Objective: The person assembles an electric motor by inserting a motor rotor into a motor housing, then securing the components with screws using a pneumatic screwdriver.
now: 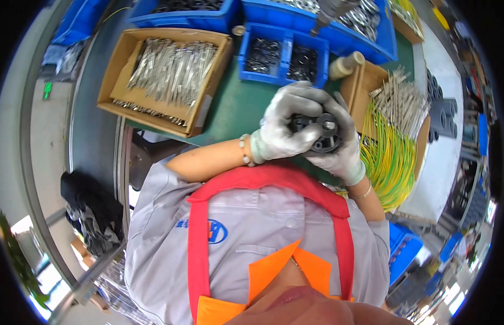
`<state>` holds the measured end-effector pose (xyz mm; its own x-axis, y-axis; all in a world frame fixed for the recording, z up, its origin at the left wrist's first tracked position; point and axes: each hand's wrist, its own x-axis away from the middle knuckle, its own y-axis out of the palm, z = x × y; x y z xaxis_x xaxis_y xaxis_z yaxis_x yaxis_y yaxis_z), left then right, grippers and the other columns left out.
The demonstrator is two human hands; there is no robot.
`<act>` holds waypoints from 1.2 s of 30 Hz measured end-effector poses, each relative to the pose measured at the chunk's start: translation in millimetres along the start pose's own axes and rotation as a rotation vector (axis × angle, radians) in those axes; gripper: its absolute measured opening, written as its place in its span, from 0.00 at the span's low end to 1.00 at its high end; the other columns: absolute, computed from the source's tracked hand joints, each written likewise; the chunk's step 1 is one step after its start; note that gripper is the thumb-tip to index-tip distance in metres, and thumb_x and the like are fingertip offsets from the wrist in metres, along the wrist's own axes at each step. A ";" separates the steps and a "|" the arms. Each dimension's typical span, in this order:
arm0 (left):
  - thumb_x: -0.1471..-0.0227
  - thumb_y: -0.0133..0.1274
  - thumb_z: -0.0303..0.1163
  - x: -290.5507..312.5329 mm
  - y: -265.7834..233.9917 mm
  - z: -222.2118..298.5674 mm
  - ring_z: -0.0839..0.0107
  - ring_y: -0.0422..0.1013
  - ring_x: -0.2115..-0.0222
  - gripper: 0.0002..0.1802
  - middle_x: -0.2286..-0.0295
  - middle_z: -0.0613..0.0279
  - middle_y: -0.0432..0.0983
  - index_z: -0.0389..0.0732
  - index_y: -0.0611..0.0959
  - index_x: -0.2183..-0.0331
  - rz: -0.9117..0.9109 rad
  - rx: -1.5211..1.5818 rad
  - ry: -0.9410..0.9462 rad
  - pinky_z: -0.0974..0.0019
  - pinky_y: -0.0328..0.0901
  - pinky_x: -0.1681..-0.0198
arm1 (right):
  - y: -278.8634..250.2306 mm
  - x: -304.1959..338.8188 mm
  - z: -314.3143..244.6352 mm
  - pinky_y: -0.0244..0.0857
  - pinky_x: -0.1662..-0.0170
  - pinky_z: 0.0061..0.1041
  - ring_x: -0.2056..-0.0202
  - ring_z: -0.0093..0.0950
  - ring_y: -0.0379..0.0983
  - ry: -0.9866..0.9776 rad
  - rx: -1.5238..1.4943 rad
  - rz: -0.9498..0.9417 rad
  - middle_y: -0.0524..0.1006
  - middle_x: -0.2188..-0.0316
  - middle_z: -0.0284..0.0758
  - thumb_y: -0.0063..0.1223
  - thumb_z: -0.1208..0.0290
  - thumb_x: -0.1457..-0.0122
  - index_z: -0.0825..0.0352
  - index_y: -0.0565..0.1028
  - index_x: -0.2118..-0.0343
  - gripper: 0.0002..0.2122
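Note:
Both my hands wear white-grey work gloves and meet in front of my chest, over the near edge of the green bench. My left hand point(289, 122) curls its fingers round the left side of a black round plastic part point(327, 140), its thumb lying across it. Around the right side of the same part my right hand point(345, 146) is wrapped. A small light metal piece shows on top of the part. The gloves cover much of its sides, so its exact kind cannot be told.
A cardboard box point(115, 81) of flat metal strips stands at the left. Beyond my hands sits a blue two-section bin point(289, 54) of small dark parts, with larger blue bins behind. Yellow-green wires point(390, 157) and pale strips point(398, 97) lie at the right, near a cylindrical roll point(347, 65).

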<state>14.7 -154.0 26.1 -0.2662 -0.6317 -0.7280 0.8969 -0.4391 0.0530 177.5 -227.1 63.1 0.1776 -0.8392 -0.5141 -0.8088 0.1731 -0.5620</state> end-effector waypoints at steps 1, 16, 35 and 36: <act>0.54 0.62 0.30 4.4 -0.2 0.7 0.55 0.73 0.57 0.17 0.57 0.53 0.77 0.44 0.76 0.60 0.024 -0.005 -0.021 0.48 0.62 0.45 | 1.0 -1.7 -0.5 0.58 0.40 0.51 0.48 0.50 0.70 -0.037 0.021 -0.006 0.72 0.47 0.45 0.76 0.67 0.66 0.63 0.63 0.41 0.44; 0.46 0.55 0.36 -19.1 -150.8 34.1 0.56 0.74 0.54 0.18 0.57 0.48 0.77 0.38 0.81 0.54 0.066 -0.803 -0.324 0.57 0.67 0.50 | 11.7 10.0 1.4 0.65 0.42 0.38 0.46 0.40 0.71 0.115 -0.393 -0.033 0.68 0.43 0.48 0.77 0.63 0.60 0.68 0.62 0.40 0.44; 0.36 0.45 0.30 -38.8 -194.4 47.2 0.72 0.75 0.63 0.14 0.60 0.57 0.79 0.35 0.77 0.52 0.207 -0.305 -0.644 0.69 0.69 0.61 | -162.5 46.3 140.5 0.70 0.51 0.31 0.56 0.39 0.77 0.786 0.430 0.140 0.81 0.59 0.42 0.54 0.58 0.40 0.58 0.81 0.55 0.14; 0.36 0.45 0.30 -42.0 -179.8 48.1 0.70 0.76 0.60 0.14 0.60 0.56 0.79 0.35 0.77 0.51 0.158 -0.237 -0.641 0.66 0.70 0.59 | -156.6 49.7 156.4 0.70 0.50 0.36 0.55 0.43 0.77 0.825 0.674 0.001 0.80 0.57 0.43 0.54 0.55 0.41 0.53 0.81 0.55 0.14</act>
<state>-152.4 -79.2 80.0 -0.2165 -0.9608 -0.1732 0.9755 -0.2058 -0.0780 400.7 -215.3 24.2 -0.4620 -0.8849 -0.0587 -0.2862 0.2114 -0.9346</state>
